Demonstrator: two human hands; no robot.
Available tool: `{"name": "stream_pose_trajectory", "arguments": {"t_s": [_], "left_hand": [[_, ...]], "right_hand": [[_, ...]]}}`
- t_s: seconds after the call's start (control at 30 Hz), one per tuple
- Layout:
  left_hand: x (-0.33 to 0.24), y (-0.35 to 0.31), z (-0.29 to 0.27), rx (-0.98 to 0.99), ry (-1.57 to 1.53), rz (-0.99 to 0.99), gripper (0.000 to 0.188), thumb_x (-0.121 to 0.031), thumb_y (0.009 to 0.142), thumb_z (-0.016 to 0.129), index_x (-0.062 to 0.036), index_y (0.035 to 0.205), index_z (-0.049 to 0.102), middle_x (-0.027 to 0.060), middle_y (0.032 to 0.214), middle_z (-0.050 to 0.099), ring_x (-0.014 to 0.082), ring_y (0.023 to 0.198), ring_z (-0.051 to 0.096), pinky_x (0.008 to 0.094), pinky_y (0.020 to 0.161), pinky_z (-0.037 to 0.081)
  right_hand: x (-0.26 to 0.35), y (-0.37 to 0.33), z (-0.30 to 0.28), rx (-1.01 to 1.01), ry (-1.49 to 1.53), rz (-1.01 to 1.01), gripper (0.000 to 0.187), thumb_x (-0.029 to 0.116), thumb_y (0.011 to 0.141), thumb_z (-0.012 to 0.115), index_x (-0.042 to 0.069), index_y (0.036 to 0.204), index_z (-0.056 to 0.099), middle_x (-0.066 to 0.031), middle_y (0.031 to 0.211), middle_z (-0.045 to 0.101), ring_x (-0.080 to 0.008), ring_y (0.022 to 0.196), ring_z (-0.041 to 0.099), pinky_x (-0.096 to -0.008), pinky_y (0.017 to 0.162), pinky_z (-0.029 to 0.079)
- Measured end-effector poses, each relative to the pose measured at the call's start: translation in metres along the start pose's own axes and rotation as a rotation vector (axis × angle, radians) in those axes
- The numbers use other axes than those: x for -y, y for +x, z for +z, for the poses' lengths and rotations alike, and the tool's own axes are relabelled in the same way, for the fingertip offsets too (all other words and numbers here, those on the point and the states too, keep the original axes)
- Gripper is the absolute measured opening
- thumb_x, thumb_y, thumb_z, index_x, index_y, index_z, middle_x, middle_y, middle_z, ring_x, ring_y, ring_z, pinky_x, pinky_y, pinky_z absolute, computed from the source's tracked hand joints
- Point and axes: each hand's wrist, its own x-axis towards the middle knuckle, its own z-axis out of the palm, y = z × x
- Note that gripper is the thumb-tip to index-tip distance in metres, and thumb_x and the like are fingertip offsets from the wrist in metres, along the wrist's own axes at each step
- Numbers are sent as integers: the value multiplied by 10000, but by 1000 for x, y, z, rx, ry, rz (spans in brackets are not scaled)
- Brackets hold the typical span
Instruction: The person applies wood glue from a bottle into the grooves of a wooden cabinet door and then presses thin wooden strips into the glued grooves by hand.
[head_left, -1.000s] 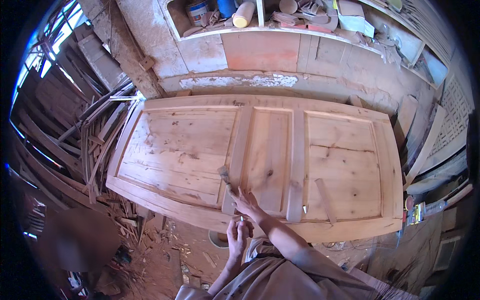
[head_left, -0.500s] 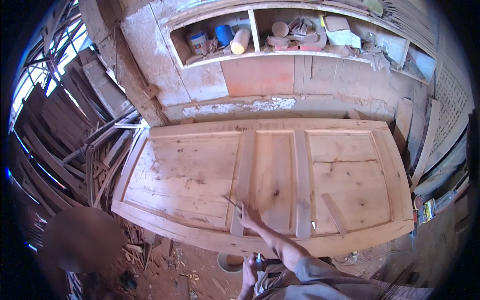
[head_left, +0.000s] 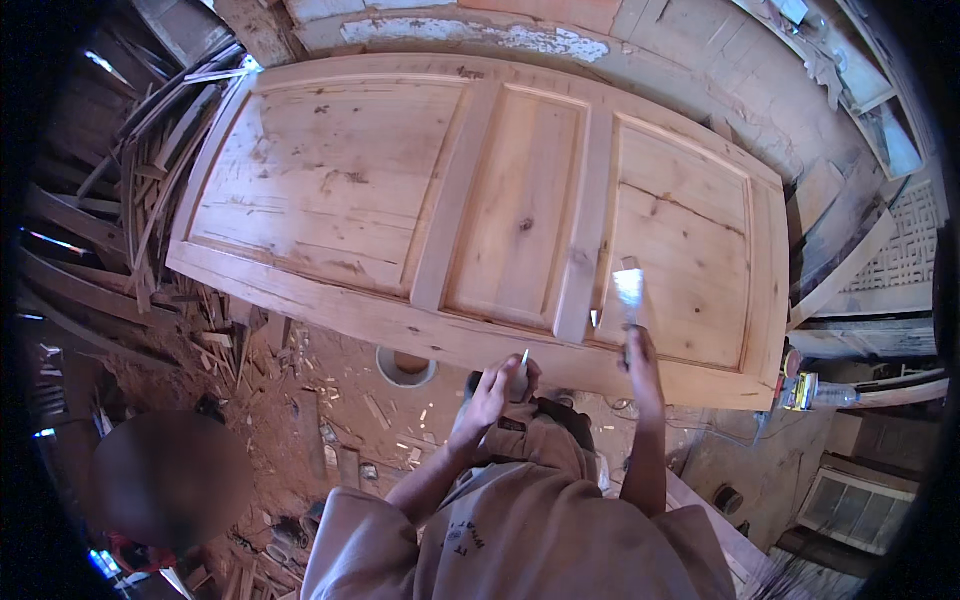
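A large panelled wooden door (head_left: pixel 330 200) lies flat in front of me. My right hand (head_left: pixel 640 362) grips the handle of a putty knife (head_left: pixel 629 292), whose flat blade rests on the door's right panel near the front rail. My left hand (head_left: pixel 495 390) is held below the door's front edge, closed on a small pale object with a thin light tip (head_left: pixel 523 358) sticking up. What that object is I cannot tell.
A round white container (head_left: pixel 405 366) sits on the red dirt floor under the door's edge. Wood offcuts and strips (head_left: pixel 150 190) pile up at the left. Another person (head_left: pixel 170 480) is at the lower left. Planks lean at the right (head_left: pixel 840 270).
The view has tilted down and closer to the door. My right hand has moved rightward along the door with the putty knife, from the middle stile to the right panel.
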Motion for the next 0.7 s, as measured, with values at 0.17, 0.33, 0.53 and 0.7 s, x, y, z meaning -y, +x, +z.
{"name": "stream_pose_trajectory", "arguments": {"t_s": [0.17, 0.33, 0.53, 0.7], "left_hand": [[-13, 23, 25, 171, -627, -63, 319, -266, 915, 351, -5, 932, 535, 78, 739, 545, 138, 595, 501, 270, 552, 414], [-1, 38, 33, 255, -399, 109, 165, -106, 903, 410, -59, 1058, 379, 71, 727, 490, 134, 588, 485, 260, 530, 400], [53, 43, 37, 267, -158, 29, 137, -136, 970, 456, -21, 1042, 435, 52, 707, 509, 137, 578, 515, 284, 528, 436], [116, 36, 43, 246, 306, -115, 313, -270, 973, 485, 34, 926, 543, 141, 706, 627, 221, 640, 628, 369, 588, 491]], "right_hand": [[-9, -65, -55, -66, 121, -166, 227, 185, 962, 491, 55, 1147, 504, -30, 784, 528, -71, 577, 459, -218, 517, 387], [-20, -123, -38, -142, 32, -100, 542, 38, 890, 484, 83, 1410, 340, -67, 832, 582, -101, 660, 507, -242, 596, 440], [-39, -141, 7, -27, -447, -40, 521, 50, 892, 510, 84, 1400, 402, -145, 925, 628, -195, 717, 603, -335, 660, 503], [-37, -126, 33, 96, -644, -160, 507, 57, 886, 474, 95, 1388, 414, -264, 1066, 579, -401, 958, 580, -456, 860, 455]]}}
